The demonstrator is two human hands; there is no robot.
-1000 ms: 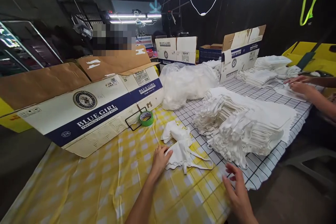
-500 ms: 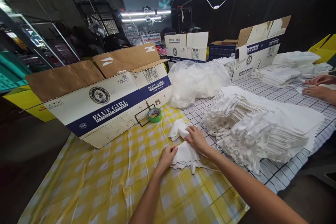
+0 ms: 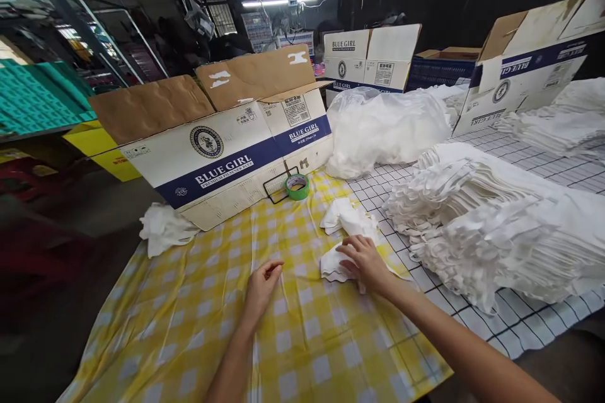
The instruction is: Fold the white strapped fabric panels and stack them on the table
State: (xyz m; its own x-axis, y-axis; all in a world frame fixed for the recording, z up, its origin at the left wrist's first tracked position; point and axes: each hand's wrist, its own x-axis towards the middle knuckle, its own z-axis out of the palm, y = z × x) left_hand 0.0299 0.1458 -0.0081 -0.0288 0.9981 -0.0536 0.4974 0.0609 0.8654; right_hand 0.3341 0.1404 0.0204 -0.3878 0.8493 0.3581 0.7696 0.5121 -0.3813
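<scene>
My right hand (image 3: 366, 262) rests over a small white cloth piece (image 3: 333, 264) on the yellow checked tablecloth, its fingers bent and apart. Part of that piece is hidden beneath the hand, and a thin strap trails from it. Another folded white cloth (image 3: 341, 215) lies just beyond. My left hand (image 3: 263, 289) is over the yellow cover to the left, fingers curled together with nothing visible in them. At the table's left edge, beside a carton's lower corner, is a crumpled white cloth (image 3: 166, 228).
A Blue Girl beer carton (image 3: 236, 164) stands at the back left, with a green tape roll (image 3: 297, 186) before it. Behind the right hand sits a clear bag of white material (image 3: 387, 132). A large stack of white cloth pieces (image 3: 501, 220) lies right; more cartons (image 3: 368, 63) stand behind.
My left hand has let go of the white cloth piece and moved left. A crumpled white cloth now shows at the left table edge. The view has turned left.
</scene>
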